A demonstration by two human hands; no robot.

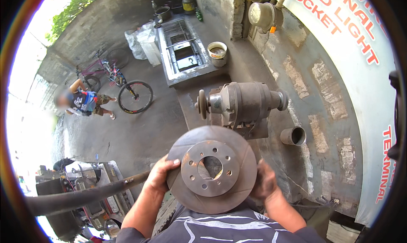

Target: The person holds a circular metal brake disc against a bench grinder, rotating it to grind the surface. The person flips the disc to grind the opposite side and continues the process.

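Observation:
A grey brake disc (212, 190), with a large centre hole and a ring of smaller holes, is held in front of my chest, its hat side facing up. My left hand (162, 173) grips its left rim, thumb on the upper face and fingers mostly hidden beneath. On the opposite rim, my right hand (265, 182) is closed against the edge, slightly blurred. Just beyond the disc stands a dusty bench grinder (250, 102), with a wheel (202, 104) on its left end. The disc's far edge overlaps the grinder's base in view.
A metal can (293, 136) lies right of the grinder. Farther off are a white bucket (217, 52) and a grated basin (168, 75). A person (87, 99) stands near bicycles (135, 97) at left. A thick pipe (85, 195) crosses the lower left; a banner (352, 69) hangs at right.

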